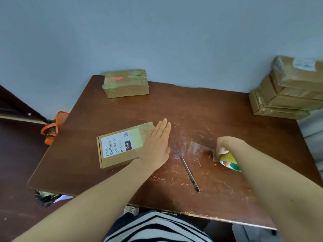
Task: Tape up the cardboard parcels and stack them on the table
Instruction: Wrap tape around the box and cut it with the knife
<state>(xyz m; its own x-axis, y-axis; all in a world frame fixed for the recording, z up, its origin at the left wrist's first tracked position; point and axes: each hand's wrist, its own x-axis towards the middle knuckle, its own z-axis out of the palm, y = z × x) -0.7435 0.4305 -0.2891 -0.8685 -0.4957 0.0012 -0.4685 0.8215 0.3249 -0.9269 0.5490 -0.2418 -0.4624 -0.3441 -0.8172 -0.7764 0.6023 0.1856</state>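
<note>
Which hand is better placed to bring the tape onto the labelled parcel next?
Probably right: the right hand grips the tape roll, a strip pulled out; the left hand lies flat on the parcel.

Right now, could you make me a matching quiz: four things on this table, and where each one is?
1 labelled parcel
2 tape roll
3 parcel stack
4 thin cutter

A far right
B under the flat left hand
C lying loose between the hands
D gripped by the right hand

Pairs: 1-B, 2-D, 3-A, 4-C
</note>
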